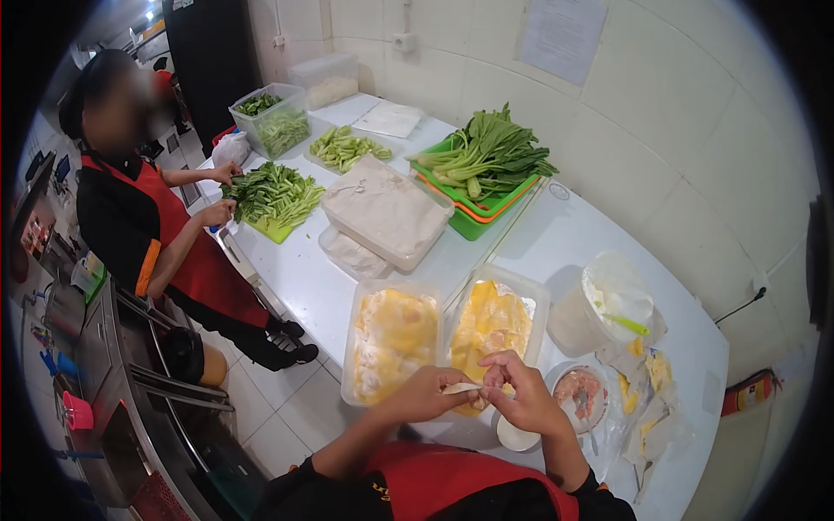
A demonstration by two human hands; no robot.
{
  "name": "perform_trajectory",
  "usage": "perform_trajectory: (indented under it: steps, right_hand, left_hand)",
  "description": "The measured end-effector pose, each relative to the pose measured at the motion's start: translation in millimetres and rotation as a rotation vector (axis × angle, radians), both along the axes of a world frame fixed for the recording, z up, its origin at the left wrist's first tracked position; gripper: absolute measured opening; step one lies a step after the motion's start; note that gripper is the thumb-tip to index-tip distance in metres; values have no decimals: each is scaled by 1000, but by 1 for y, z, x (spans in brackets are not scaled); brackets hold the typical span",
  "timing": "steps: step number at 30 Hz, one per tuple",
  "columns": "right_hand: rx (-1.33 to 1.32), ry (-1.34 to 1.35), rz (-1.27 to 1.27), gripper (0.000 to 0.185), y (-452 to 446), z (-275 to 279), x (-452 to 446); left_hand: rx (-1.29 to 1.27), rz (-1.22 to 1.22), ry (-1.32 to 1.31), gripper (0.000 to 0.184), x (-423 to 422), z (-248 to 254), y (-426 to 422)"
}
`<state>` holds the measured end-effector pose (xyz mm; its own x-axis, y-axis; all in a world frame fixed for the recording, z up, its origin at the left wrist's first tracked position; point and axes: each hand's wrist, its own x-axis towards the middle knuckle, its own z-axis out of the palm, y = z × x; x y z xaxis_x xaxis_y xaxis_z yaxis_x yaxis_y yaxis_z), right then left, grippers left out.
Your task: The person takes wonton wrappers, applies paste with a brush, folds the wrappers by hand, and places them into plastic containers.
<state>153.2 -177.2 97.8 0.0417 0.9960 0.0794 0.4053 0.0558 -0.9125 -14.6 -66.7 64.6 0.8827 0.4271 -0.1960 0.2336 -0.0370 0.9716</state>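
Between my two hands, over the table's near edge, is a small pale piece of dough (462, 388). My left hand (432, 392) pinches its left end, and my right hand (519, 395) has its fingers pressed together at the right end. Just beyond them sit two clear tubs, the left tub (349, 347) and the right tub (540, 323), both holding yellow and whitish floured pieces. A bowl of pink minced filling (580, 391) with a spoon is right of my right hand. Below that hand a small pale bowl (516, 434) is partly hidden.
At the left a co-worker (165, 208) handles cut greens (276, 195) on a green board. Stacked covered containers (387, 208), green trays of leafy vegetables (491, 156), a white bucket (578, 304) and opened plastic wrappers (647, 408) stand on the table (625, 243).
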Motion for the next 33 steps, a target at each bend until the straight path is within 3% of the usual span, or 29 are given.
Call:
perform_trajectory:
  steps: [3, 6, 10, 13, 15, 19, 21, 24, 27, 33]
  right_hand:
    - [-11, 71, -48, 34, 3, -5, -2]
    - [-86, 218, -61, 35, 5, -11, -3]
    - [-115, 222, -107, 32, -4, -26, -8]
    - [-88, 423, -142, 29, -9, -45, -21]
    - [-109, 323, -152, 32, -2, -56, -23]
    - [-85, 474, -123, 31, 43, -72, -30]
    - [-51, 323, -91, 30, 80, -84, -29]
    - [-70, -159, -63, 30, 123, -72, -32]
    - [-2, -334, 10, 31, 146, -79, -32]
    - [72, -496, 55, 32, 155, -93, -32]
  left_hand:
    - [55, 34, 97, 31, 1, 17, 0]
    - [-10, 27, 49, 30, 0, 6, 4]
    - [19, 31, -3, 30, -4, -13, 1]
    - [-54, 45, -28, 30, -12, -22, -1]
    - [-103, -8, -20, 28, -22, -15, 5]
    - [-6, 235, -72, 24, -39, -45, 30]
    - [-33, 394, -52, 21, -46, -42, 45]
    - [308, 573, 39, 22, -46, -32, 57]
    - [628, 673, 74, 22, -37, -62, 75]
    - [653, 655, 288, 25, -32, -75, 99]
